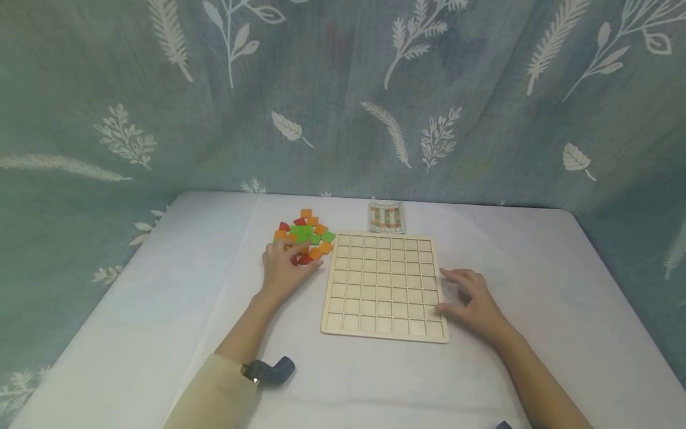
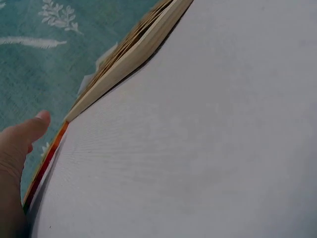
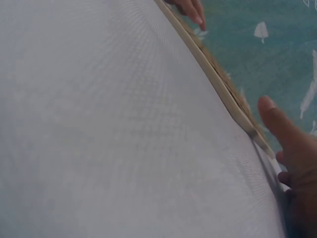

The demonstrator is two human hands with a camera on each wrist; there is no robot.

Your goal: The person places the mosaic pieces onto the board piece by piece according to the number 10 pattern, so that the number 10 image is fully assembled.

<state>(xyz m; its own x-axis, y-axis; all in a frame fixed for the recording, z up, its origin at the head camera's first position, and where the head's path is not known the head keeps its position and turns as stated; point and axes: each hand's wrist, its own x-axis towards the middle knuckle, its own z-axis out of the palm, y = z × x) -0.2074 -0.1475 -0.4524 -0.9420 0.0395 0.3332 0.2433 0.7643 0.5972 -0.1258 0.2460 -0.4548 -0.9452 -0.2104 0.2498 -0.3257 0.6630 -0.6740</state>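
Note:
A pale wooden board (image 1: 383,285) with a grid of square recesses lies on the table. Off its upper left corner is a loose pile of small tiles: green squares (image 1: 303,233), orange squares (image 1: 312,221) and red rounded pieces (image 1: 304,259). My left hand (image 1: 286,266) reaches over the near side of this pile, thumb spread away from the fingers, and some tiles are hidden beneath it. At the board's right edge is my right hand (image 1: 471,299), its thumb and fingertips right at the rim with a wide gap between them.
A small card (image 1: 387,217) printed with a coloured grid pattern lies just beyond the board's far edge. The table carries a white cloth (image 1: 161,310). Behind it hangs a green-blue curtain (image 1: 332,95) with white leaf prints. A dark wrist strap (image 1: 270,370) sits on the left forearm.

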